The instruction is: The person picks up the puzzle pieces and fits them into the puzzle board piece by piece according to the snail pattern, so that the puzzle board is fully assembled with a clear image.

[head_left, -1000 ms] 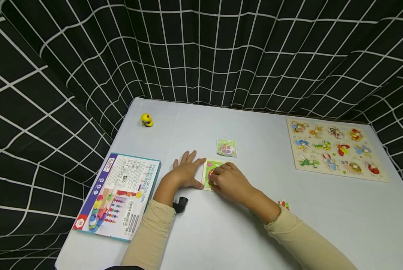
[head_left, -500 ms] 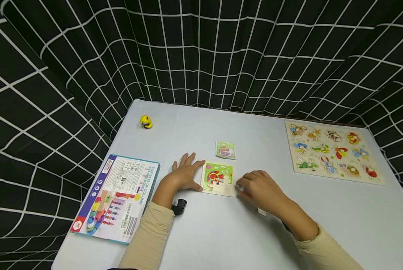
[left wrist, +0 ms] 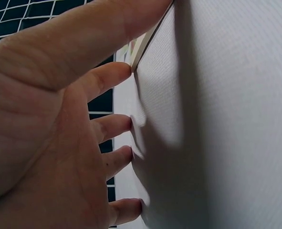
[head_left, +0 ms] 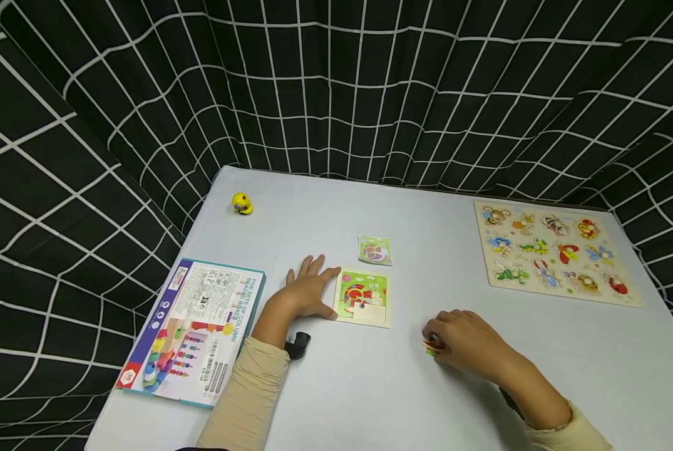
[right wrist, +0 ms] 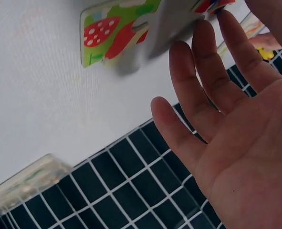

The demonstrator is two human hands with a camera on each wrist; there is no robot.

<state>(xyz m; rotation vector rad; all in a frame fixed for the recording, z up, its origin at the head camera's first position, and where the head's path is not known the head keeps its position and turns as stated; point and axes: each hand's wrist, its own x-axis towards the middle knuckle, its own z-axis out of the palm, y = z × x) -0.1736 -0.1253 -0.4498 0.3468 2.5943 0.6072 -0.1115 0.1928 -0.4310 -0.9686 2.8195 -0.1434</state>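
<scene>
A small square wooden jigsaw board [head_left: 361,319] with a red and green snail-like picture lies mid-table; its lower right part shows bare wood. My left hand [head_left: 305,291] rests at its left edge, fingers spread, thumb and index fingertips touching the board's side. To the right, my right hand [head_left: 466,341] is low over the table, pinching a red and blue puzzle piece [right wrist: 212,5] mostly hidden by the fingers. Beneath that hand lies a green puzzle piece [right wrist: 117,33] with a white-dotted red shape.
A small picture card [head_left: 375,250] lies behind the board. On the left is a flat toy box [head_left: 201,332], with a yellow toy figure [head_left: 242,203] farther back. A wooden insect peg puzzle [head_left: 556,254] occupies the back right. Dark gridded cloth [head_left: 336,94] hangs behind the table.
My right hand has moved off the board, rightward and toward me, to the loose piece. The board's bare lower right part has come into view. My left hand stays in place.
</scene>
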